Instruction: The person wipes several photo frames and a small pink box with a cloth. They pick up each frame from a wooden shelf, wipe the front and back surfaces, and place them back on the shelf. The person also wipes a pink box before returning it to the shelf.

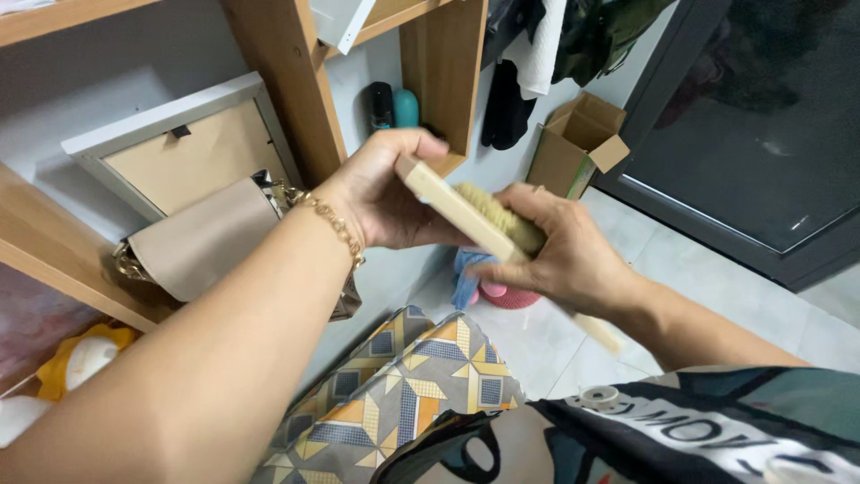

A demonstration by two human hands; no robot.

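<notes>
Head view: left hand [390, 193] grips the head end of a wooden brush [466, 215], fingers curled over its top edge; right hand [560, 255] is wrapped around the bristles [502, 215] and mid-handle, fingers closed on them. The brush is held in the air between both hands, tilted, with its handle tip poking out below the right wrist.

Risk, as a judgement: the grip on the bristles looks soft — the brush could slip or twist and drop onto the tiled floor [717, 287].

Containers: open cardboard box [578, 143] on the floor by the dark door, contents not visible. Wooden shelf unit [287, 81] — one cubby holds a picture frame [184, 143] and a beige handbag [202, 237], another a dark bottle and a teal one [405, 108].
</notes>
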